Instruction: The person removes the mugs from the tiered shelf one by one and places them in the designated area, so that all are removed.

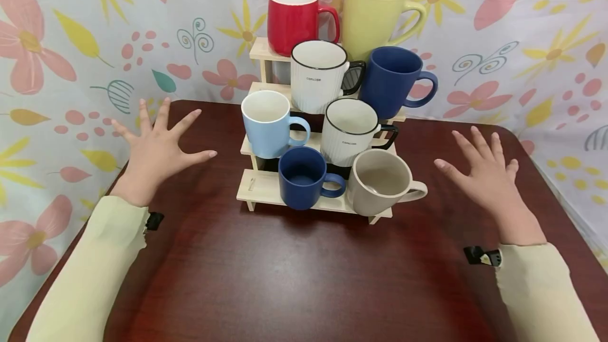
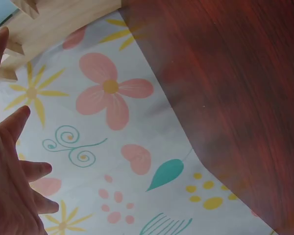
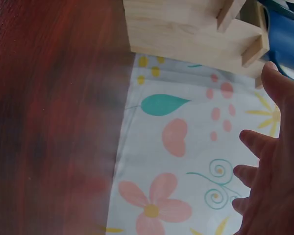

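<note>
Eight mugs [image 1: 345,141] stand in pairs on the wooden rack [image 1: 264,188] on the desk [image 1: 285,273], left hand [image 1: 155,146] and right hand [image 1: 491,178] spread wide and empty either side, so the work looks complete or unstarted.

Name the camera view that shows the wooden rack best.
The head view: the wooden rack shows its stepped tiers there, though mugs hide parts. Each wrist view catches only part, cut off by the frame.
</note>
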`<state>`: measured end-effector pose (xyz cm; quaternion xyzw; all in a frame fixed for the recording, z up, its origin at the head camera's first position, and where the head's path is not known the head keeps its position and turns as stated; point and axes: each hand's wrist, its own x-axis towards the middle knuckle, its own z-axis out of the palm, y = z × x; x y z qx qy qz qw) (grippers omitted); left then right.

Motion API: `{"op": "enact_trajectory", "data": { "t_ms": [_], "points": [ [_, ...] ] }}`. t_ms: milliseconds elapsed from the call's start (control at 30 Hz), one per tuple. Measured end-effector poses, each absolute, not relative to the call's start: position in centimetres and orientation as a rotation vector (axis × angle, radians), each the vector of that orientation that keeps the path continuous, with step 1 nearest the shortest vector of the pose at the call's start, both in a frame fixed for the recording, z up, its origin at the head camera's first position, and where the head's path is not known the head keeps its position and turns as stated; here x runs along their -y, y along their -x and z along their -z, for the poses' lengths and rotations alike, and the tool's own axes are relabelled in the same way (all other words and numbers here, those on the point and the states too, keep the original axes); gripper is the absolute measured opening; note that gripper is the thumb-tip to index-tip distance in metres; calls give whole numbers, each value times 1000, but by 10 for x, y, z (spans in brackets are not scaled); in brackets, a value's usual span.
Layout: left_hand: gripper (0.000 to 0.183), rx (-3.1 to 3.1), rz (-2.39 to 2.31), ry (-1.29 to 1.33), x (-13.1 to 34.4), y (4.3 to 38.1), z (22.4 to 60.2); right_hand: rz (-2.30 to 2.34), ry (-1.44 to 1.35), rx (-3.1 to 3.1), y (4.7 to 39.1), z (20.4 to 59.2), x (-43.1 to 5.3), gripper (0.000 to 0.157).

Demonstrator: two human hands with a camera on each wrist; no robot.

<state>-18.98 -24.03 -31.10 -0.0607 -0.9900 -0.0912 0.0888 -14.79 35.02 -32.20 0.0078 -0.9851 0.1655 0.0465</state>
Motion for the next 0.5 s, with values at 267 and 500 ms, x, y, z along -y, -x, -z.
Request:
{"op": "enact_trajectory", "data": {
  "t_ms": [267, 500],
  "points": [
    [89, 2946, 319, 175, 239, 181, 303, -538, -48, 2943, 139, 311, -348, 78],
    [86, 2887, 393, 179, 234, 174, 295, -679, -137, 2865, 129, 303, -348, 70]
  ]
}}
